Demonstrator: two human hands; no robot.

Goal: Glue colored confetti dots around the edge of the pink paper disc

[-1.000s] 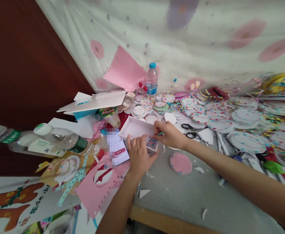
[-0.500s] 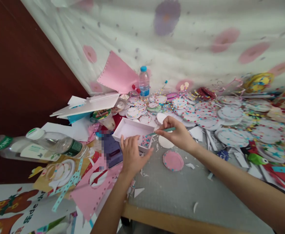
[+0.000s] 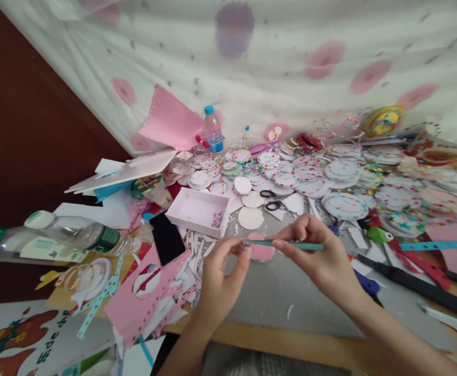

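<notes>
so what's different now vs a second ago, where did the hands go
Both hands have come back from the white box toward the person. The right hand has kept its grip on the teal stick, now level in front; the left hand has come off the box and pinches at the stick's tip. The phone screen has gone dark. Box, scissors and pink disc lie as before.

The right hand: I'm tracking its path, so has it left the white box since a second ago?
Yes. The right hand has pulled back toward the person, away from the white box, and holds a teal stick near the left hand.
</notes>
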